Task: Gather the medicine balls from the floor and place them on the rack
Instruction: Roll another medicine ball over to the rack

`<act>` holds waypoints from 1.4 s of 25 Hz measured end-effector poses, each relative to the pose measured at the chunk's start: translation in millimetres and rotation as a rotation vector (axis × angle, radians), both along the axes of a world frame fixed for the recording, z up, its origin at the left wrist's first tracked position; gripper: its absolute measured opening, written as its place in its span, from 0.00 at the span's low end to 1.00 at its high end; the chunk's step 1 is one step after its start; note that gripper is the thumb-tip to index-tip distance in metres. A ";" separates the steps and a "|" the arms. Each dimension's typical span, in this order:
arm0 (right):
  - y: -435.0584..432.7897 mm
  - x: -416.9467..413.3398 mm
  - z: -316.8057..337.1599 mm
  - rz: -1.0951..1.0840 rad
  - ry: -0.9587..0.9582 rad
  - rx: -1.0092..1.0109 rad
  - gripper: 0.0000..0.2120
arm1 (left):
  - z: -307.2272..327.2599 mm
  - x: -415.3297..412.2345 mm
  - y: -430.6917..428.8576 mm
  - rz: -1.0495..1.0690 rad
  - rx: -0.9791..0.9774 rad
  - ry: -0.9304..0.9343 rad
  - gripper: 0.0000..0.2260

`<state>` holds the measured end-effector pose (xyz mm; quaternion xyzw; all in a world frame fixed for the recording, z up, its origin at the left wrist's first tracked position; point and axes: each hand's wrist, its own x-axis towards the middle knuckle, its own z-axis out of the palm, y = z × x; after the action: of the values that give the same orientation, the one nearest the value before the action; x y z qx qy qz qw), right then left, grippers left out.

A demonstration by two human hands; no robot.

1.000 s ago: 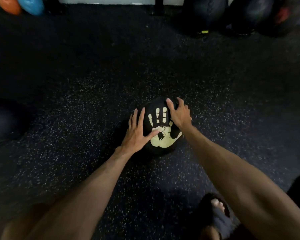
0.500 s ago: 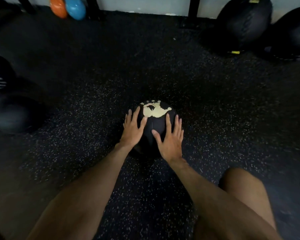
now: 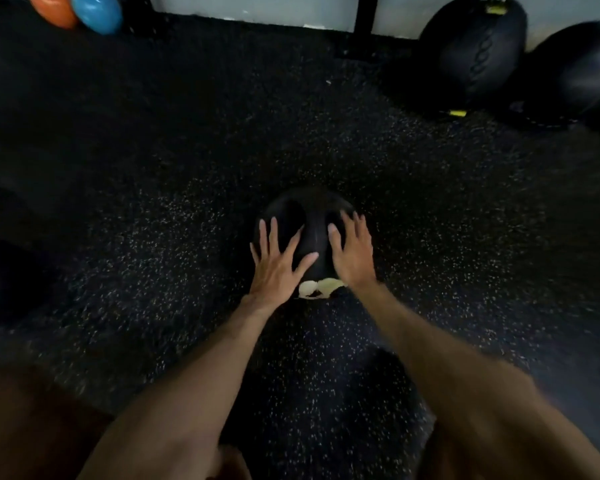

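A black medicine ball [image 3: 310,216] with a cream handprint mark lies on the speckled rubber floor at the centre. The mark now shows only as a sliver at the ball's near bottom edge. My left hand [image 3: 278,261] rests flat on the ball's left side, fingers spread and straight. My right hand [image 3: 352,252] lies flat on its right side, fingers straight too. Both forearms reach in from the bottom of the frame. No rack shelf is plainly in view.
Two large black medicine balls [image 3: 475,53] [image 3: 586,74] sit at the far right by the wall. An orange ball [image 3: 52,10] and a blue ball [image 3: 97,12] lie far left. A black upright post [image 3: 364,15] stands at the wall. Dark round shapes [image 3: 4,275] sit at the left edge.
The ball has rolled away from me under my palms; the handprint mark went from facing up, over the top, to the near bottom edge. Both hands shifted onto the ball's sides.
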<state>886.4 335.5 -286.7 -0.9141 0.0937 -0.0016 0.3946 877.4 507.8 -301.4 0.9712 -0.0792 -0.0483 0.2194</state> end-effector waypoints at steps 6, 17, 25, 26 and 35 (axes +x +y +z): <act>29.4 13.0 -25.5 -0.062 -0.117 -0.067 0.37 | 23.2 143.5 4.8 0.055 -0.109 0.103 0.30; 14.4 190.7 4.6 -0.193 0.201 -0.171 0.35 | 19.3 231.2 33.4 -0.201 -0.192 0.297 0.45; -0.8 233.1 -11.5 -0.179 -0.016 -0.062 0.37 | 25.6 332.8 -21.6 0.110 -0.356 0.356 0.34; -9.5 254.8 -7.8 -0.189 0.003 -0.041 0.35 | 21.5 336.1 -27.9 0.110 -0.380 0.306 0.34; -98.2 456.1 8.0 -0.306 0.237 0.148 0.29 | -4.3 386.6 -95.9 0.031 -0.252 0.023 0.50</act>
<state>1342.4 237.3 -278.7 -0.8515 0.2769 0.0530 0.4422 1264.0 411.9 -305.7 0.9364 -0.0673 -0.0455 0.3413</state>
